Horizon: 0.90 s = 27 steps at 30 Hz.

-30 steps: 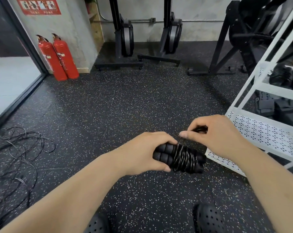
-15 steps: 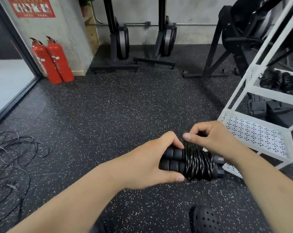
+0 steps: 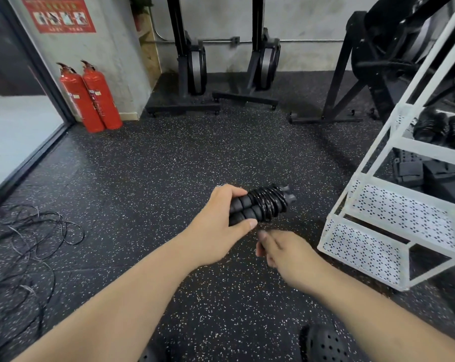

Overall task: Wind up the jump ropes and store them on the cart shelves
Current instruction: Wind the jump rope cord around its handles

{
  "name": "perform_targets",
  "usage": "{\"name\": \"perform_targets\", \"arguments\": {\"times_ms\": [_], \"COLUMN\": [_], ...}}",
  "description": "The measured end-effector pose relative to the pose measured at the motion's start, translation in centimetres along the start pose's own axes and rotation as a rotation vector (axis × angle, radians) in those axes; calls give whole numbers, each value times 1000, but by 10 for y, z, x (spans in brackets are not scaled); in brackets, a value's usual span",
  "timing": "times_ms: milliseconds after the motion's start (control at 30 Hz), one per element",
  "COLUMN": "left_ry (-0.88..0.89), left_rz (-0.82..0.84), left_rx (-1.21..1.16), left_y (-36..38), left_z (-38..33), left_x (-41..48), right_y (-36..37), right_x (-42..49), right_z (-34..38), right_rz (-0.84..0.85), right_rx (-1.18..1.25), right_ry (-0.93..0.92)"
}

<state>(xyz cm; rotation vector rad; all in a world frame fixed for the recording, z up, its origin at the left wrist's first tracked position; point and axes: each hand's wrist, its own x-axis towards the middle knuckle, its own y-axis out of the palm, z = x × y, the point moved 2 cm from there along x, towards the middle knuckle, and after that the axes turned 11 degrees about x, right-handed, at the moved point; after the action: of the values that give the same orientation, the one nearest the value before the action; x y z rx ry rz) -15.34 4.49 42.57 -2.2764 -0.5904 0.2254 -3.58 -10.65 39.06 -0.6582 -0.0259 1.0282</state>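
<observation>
Rope (image 3: 263,205) was wound round its handles, gripped by left hand (image 3: 221,226); right hand (image 3: 281,253) hung just below, loosely curled, apparently empty. Cart (image 3: 365,254) stood beside; bundle not yet shelved. More ropes (image 3: 30,239) lay tangled on floor (image 3: 195,158).

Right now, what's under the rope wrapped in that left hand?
Two black ribbed handles lie side by side under the rope coils, showing at both sides. The left hand grips them and hides their ends there.
</observation>
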Motion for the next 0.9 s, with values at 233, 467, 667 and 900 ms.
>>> {"name": "perform_targets", "arguments": {"times_ms": [233, 467, 667, 900], "left_ry": [12, 238, 204, 165], "left_rz": [-77, 103, 239, 295], "left_rx": [256, 359, 147, -164], "left_y": [-1, 2, -4, -16], "left_z": [21, 5, -17, -18], "left_x": [10, 3, -7, -13], "right_y": [-12, -60, -79, -75], "right_x": [-29, -19, -14, -16], "right_z": [25, 41, 33, 30], "right_rz": [-73, -241, -215, -58], "right_rx": [-591, -367, 75, 423], "right_ry": [-218, -316, -244, -178]}}
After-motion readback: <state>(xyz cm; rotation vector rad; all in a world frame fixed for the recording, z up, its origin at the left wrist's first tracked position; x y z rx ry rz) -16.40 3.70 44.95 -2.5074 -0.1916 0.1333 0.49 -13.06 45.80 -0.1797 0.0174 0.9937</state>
